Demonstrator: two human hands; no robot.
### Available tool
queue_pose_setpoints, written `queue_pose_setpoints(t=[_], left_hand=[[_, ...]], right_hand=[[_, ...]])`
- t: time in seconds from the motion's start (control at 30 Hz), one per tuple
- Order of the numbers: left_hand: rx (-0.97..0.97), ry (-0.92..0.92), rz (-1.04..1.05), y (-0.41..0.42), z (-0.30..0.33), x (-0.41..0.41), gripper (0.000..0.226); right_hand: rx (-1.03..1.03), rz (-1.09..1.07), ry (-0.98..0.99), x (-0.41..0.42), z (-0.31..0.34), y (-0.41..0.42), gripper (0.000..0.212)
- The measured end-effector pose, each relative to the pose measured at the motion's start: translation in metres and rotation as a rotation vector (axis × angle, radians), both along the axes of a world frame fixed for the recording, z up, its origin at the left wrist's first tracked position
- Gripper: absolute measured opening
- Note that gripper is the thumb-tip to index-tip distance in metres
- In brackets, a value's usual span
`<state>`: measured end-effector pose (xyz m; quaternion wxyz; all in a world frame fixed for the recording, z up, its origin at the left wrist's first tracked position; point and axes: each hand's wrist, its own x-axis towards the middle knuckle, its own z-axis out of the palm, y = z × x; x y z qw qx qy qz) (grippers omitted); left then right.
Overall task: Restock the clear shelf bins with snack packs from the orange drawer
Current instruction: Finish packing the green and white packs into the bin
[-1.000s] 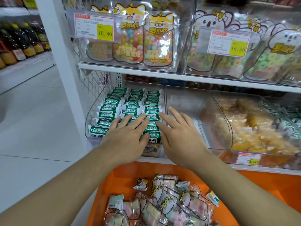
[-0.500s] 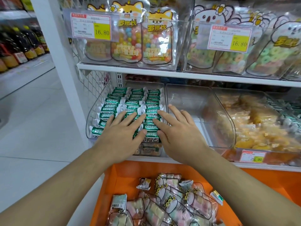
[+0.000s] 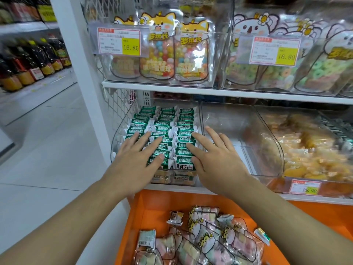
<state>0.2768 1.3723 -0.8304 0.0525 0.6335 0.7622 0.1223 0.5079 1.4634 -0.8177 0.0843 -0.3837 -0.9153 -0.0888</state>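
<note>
A clear shelf bin (image 3: 114, 150) at the left of the lower shelf holds neat rows of green snack packs (image 3: 164, 123). My left hand (image 3: 133, 159) lies flat on the front left packs, fingers spread. My right hand (image 3: 215, 157) rests flat on the front right packs, at the bin's right wall. Neither hand holds a pack. Below the shelf, the orange drawer (image 3: 152, 203) stands pulled out, with pastel marshmallow bags (image 3: 215, 243) and a few small loose packs (image 3: 175, 217) in it. The bin (image 3: 248, 131) to the right looks empty.
Further right, a clear bin (image 3: 315, 155) holds yellow-orange snacks behind a price tag (image 3: 305, 187). The upper shelf (image 3: 210, 90) carries bins of candy bags with price tags. A white upright (image 3: 76, 73) stands at left, with tiled floor and a bottle shelf (image 3: 32, 62) beyond.
Both hands stay flat on the green packs; the left has slid slightly forward over them. The view has shifted a little.
</note>
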Motion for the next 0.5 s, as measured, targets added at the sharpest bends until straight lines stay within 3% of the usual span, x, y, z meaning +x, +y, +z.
queue_pose_setpoints(t=[0.13,0.5], left_hand=[[-0.02,-0.011,0.0,0.0042,-0.0021,-0.0021,0.068],[-0.104,0.078,0.003,0.0048,0.0016,-0.0053,0.075]], right_hand=[[-0.016,-0.015,0.001,0.0002,-0.0009,-0.0004,0.062],[0.035,-0.027,-0.051,0.0,-0.0043,-0.0031,0.062]])
